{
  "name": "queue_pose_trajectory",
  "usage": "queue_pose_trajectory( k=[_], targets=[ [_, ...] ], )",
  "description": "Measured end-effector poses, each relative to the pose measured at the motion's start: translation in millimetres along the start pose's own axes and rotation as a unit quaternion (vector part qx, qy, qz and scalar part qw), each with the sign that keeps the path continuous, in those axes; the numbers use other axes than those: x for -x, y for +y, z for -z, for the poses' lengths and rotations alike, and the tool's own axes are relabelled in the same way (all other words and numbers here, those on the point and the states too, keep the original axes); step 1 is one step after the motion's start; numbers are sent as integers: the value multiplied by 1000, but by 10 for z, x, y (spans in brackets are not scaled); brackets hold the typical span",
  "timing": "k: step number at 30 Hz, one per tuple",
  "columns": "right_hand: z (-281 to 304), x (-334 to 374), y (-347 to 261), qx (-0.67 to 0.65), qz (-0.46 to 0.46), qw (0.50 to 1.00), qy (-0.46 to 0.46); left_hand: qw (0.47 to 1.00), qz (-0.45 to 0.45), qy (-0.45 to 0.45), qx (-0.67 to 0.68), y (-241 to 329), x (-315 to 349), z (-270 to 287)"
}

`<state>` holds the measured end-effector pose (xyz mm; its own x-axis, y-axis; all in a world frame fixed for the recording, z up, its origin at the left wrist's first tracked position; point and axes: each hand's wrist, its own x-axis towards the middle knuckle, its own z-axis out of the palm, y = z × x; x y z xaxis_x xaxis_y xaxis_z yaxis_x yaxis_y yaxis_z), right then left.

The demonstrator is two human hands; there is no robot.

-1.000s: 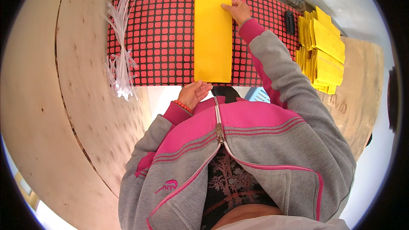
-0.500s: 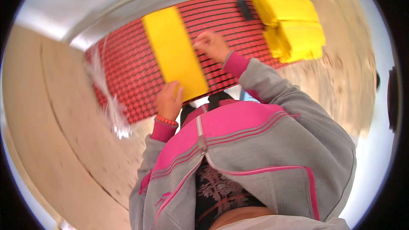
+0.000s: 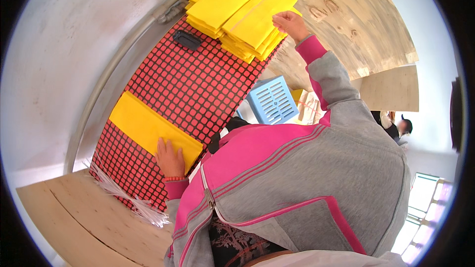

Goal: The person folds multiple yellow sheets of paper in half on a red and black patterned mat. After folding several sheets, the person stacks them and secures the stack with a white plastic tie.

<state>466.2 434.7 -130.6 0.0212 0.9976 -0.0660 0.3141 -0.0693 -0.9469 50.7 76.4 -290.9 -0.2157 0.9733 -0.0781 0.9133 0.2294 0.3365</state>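
Note:
My left hand [image 3: 170,159] lies with its fingers spread on the near end of a long folded yellow piece [image 3: 143,121], fabric or plastic, which rests flat on a red-and-black checked mat [image 3: 163,81]. Out to the far right, my right hand [image 3: 292,23] is at the edge of a stack of similar yellow folded pieces [image 3: 232,7]. Its thumb and fingers are pinched together over the top piece. Whether a layer is caught between them is too small to tell. On the mat beside the stack is a small black oblong object [image 3: 187,39].
A bundle of thin whitish strips [image 3: 141,207] lies across the mat's left end. Wooden boards [image 3: 346,15] flank the mat. Below its near edge are a blue slotted plastic crate [image 3: 273,100] and a cardboard box [image 3: 309,106]. A metal pipe [image 3: 94,94] runs along the wall. Another person [image 3: 393,124] is in the background.
The view has swung toward the right. My right hand has moved from beside the single yellow piece to the stack. My left hand stays at that piece's near end, now laid flatter.

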Motion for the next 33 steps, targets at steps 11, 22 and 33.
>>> queue_pose_trajectory(
  k=[11, 22, 33],
  targets=[
    [390, -519, 649, -171, -215, 959, 71, 995, -48, 37, 73, -87, -20, 3],
    [211, -900, 456, -290, -281, 911, 84, 997, -24, 27, 75, -59, -29, 48],
    [239, -1149, 725, -318, -215, 924, -2, 996, -40, 25, 81, -112, 5, 68]
  ],
)
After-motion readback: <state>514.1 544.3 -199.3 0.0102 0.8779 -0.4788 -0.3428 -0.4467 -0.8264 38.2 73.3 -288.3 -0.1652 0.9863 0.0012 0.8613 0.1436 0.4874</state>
